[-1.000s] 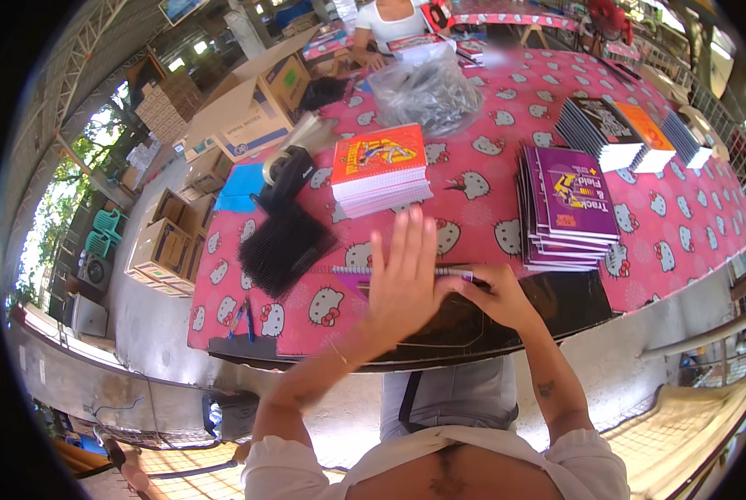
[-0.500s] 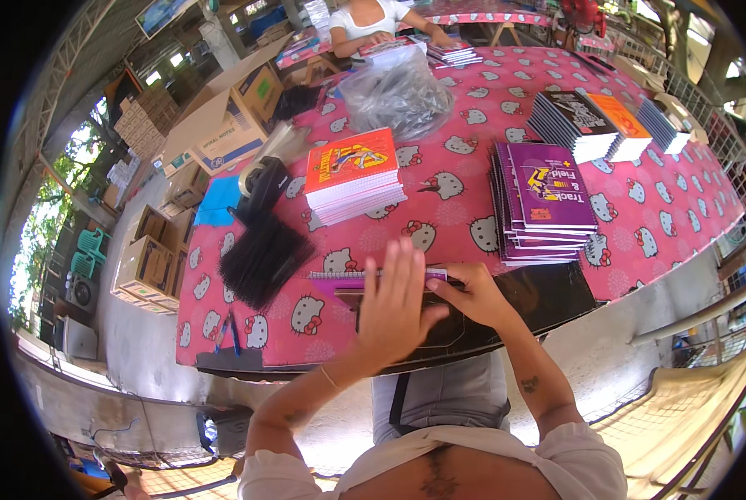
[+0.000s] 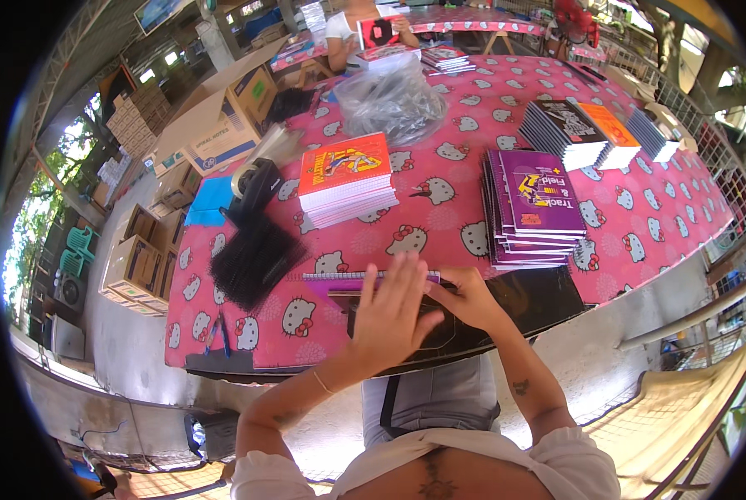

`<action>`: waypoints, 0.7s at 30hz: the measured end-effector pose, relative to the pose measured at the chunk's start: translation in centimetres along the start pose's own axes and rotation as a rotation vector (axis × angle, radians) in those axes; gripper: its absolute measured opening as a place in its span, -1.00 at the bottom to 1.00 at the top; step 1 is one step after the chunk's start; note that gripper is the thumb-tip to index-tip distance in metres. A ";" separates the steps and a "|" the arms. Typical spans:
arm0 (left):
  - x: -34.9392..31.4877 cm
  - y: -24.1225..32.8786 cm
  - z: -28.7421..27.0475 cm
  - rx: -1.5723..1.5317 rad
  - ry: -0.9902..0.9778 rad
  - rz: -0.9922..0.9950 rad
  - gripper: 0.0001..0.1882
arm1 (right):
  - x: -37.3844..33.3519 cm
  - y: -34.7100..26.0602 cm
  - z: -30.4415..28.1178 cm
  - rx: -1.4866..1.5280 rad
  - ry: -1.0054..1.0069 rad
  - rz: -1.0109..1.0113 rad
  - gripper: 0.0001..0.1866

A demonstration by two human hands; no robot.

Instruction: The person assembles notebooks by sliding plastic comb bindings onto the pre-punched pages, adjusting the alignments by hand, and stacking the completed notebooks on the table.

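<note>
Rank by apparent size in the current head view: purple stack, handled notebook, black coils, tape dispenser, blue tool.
Purple stack
Black coils
Tape dispenser
Blue tool
Notebook: partly hidden by the left hand, unranked.

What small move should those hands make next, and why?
Perhaps a light roll of the spiral coil under the left hand: that hand is spread flat across the purple notebook's bound edge, while the right hand seems to steady its right end.
</note>
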State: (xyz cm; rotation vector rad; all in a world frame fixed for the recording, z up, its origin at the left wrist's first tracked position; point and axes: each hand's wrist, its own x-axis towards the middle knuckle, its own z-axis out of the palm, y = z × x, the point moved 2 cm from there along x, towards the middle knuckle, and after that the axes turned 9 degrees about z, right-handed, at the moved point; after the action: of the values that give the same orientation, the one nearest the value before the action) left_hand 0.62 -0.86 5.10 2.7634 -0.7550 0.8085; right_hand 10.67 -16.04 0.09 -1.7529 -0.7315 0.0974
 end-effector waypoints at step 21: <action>1.5 -3.2 -1.7 0.075 0.025 0.099 -0.68 | 2.3 -4.7 -0.1 -0.158 0.176 -0.230 -0.81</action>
State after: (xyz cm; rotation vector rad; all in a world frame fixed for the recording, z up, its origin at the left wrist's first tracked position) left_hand 2.55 1.76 7.22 2.7943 -0.8797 0.9061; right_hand 10.60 -14.37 5.00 -1.7865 -0.8224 -0.2747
